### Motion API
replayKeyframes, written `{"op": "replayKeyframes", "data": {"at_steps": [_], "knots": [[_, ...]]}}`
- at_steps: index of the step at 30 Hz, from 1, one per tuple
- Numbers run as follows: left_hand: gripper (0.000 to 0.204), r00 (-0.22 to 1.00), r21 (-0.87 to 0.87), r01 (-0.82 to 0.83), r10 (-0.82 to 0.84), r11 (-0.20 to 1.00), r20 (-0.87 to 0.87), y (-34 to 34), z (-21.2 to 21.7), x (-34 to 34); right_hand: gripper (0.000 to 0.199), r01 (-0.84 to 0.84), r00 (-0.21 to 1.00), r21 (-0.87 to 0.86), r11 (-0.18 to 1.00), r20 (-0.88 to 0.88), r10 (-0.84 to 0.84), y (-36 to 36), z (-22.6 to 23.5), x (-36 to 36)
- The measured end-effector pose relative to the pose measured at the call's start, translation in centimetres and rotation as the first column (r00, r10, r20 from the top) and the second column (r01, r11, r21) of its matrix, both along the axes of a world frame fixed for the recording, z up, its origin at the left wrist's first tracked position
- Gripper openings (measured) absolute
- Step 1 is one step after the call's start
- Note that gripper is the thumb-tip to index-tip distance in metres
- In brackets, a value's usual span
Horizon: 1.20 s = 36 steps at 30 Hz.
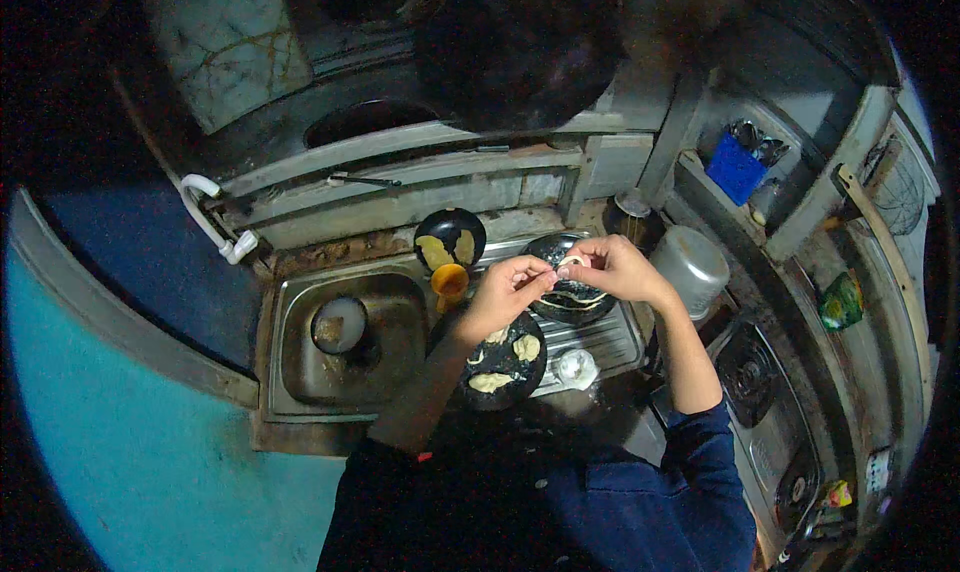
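My left hand (508,290) and my right hand (618,270) meet over a dark round pan (545,255) with a white, floury inside. Both hands have their fingers pinched on a small piece of pale dough (572,261). A curved pale strip shows below the fingers; I cannot tell whether it is dough or the rim. Beside my left forearm lies a black round tray (508,395), partly covered by that arm, with several flattened dough pieces (490,382) on it. A small clear container with white powder (577,366) stands right of the tray.
Left is a steel sink (290,372) with a pot (340,325) inside. Behind stand an orange cup (450,284) and a black bowl (479,234) holding yellowish pieces. A large metal pot (692,262), a stove (750,372) and a blue cutlery basket (738,169) are at right.
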<state>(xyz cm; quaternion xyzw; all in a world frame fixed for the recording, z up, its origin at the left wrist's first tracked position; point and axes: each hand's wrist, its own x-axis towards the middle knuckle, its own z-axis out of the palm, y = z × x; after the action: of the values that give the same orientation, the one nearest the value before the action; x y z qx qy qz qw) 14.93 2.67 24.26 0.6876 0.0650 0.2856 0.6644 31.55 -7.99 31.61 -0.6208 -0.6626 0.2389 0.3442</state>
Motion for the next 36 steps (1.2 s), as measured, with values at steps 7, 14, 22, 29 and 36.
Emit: {"op": "replayKeyframes", "data": {"at_steps": [7,14,22,29,36], "knots": [[0.014,0.999,-0.065,-0.044,0.044,0.997,0.006,0.0,0.4,-0.6,0.020,0.015,0.999,0.025,1.000,-0.035,-0.014,0.3,0.8,-1.1],[0.016,0.999,-0.020,-0.051,0.051,0.998,-0.002,0.1,0.6,-1.4,0.017,0.008,0.999,0.089,0.996,0.048,-0.012,0.4,1.1,-1.8],[0.017,0.999,0.021,-0.004,0.005,1.000,-0.045,0.6,0.2,-1.4,0.016,-0.016,0.991,0.126,0.992,0.133,-0.001,0.1,0.9,-1.6],[0.017,0.999,0.008,0.018,-0.017,1.000,-0.048,0.8,0.2,-1.2,0.017,-0.038,0.987,0.141,0.989,0.161,0.015,0.1,0.8,-2.0],[0.017,0.993,0.039,0.064,-0.060,0.997,-0.104,1.3,-0.7,-1.6,0.016,-0.079,0.985,0.082,0.994,0.160,0.065,0.5,0.6,-2.1]]}}
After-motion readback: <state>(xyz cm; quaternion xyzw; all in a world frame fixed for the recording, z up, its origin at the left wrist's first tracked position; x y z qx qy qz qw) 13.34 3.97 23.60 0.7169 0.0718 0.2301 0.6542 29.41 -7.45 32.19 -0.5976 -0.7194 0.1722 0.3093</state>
